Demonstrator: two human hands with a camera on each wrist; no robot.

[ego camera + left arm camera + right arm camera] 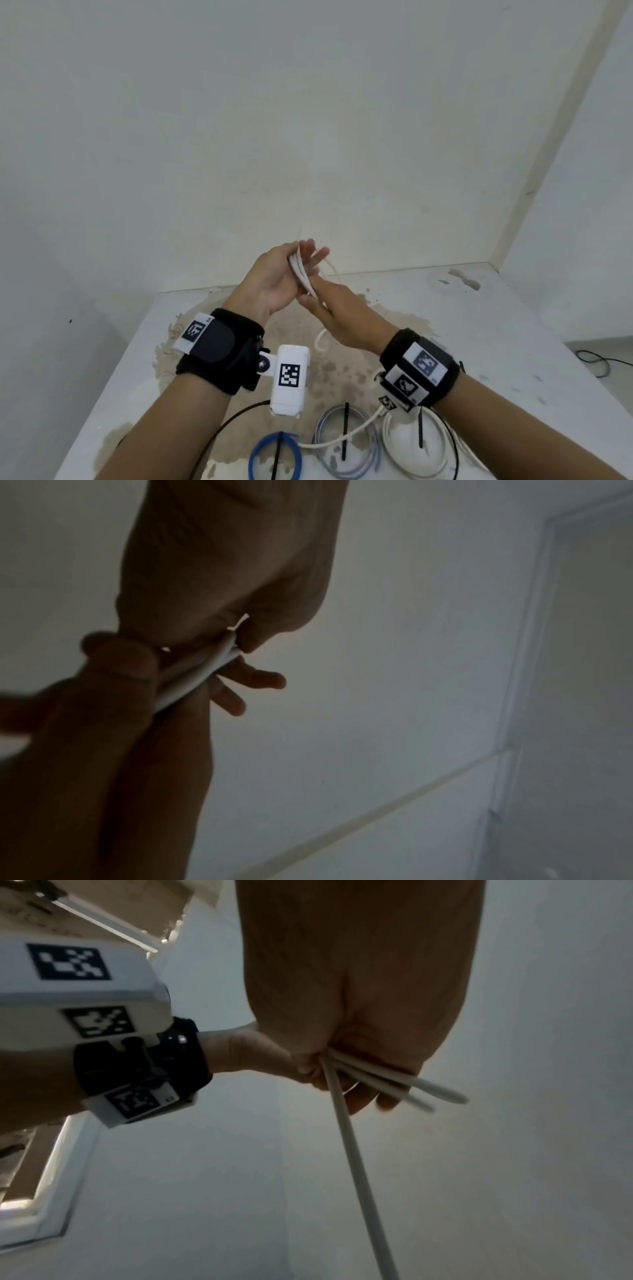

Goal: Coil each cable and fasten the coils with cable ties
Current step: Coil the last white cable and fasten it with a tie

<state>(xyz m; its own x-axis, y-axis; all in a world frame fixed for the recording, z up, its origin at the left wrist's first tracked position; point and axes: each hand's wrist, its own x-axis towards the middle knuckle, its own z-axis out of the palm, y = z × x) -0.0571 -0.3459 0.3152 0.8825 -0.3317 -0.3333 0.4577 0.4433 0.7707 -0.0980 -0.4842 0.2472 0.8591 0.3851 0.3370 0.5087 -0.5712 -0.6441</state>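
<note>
1. Across the table [513, 325], near edge: blue coil [260, 455], grey coil [370, 455] and white coil [404, 445] side by side, a black tie [345, 431] lying over each. Whether the ties are fastened: cannot tell.
2. Above the table's middle, well clear of it: left hand [274, 284] and right hand [342, 315] meeting, palm of the left turned up, back of the right turned up.
3. Left hand: holding the looped strands of the cable [301, 270] where they cross its fingers; fingertips spread beyond the bundle.
4. Right hand: closed on the same strands just below the left, thumb on the near side. In the right wrist view, strands [377, 1080] fanning out of the closed hand.
5. Long axis of the held bundle: slanting from up by the left fingertips down into the right grip.
6. Deciding relation for the next wrap: free tail [359, 1177] leaving the right grip downward, dropping to a slack bend on the table [322, 339], then trailing toward the near edge between the grey and blue coils. Right hand nearer to that slack, so probably the one to draw it up while the left keeps the loops.
7. Judged stage: fourth cable partly coiled, not yet tied; no spare tie visible.
</note>
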